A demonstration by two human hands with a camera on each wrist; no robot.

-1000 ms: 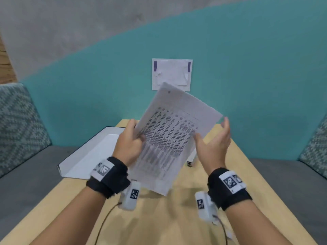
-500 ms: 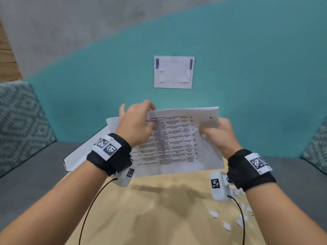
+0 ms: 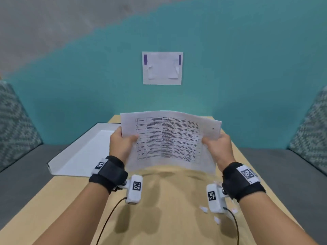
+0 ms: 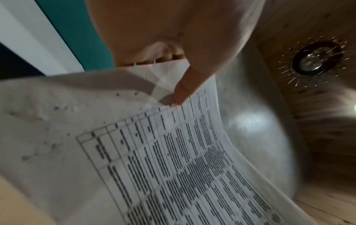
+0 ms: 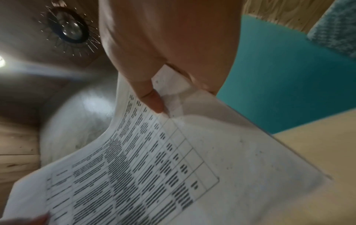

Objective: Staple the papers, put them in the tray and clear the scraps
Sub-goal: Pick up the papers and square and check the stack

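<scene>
I hold the printed papers (image 3: 168,140) level above the wooden table, with the table of text facing me and a small dark mark near the far right corner. My left hand (image 3: 122,144) pinches the left edge, thumb on top; the papers (image 4: 173,159) fill the left wrist view. My right hand (image 3: 217,145) pinches the right edge of the papers (image 5: 154,159) the same way. The white tray (image 3: 76,156) lies on the table to the left, partly behind my left hand. Small white paper scraps (image 3: 203,209) lie near my right wrist. The stapler is out of sight.
A wooden table (image 3: 168,218) runs forward to a teal wall carrying a taped white sheet (image 3: 162,68). Grey seats with patterned cushions (image 3: 12,121) flank the table on both sides. A cable (image 3: 109,218) trails from my left wrist camera.
The papers have turned from a tilted, raised position to lying flat and lower in front of me. My right hand has taken hold of the right edge, and both hands have spread to the sides.
</scene>
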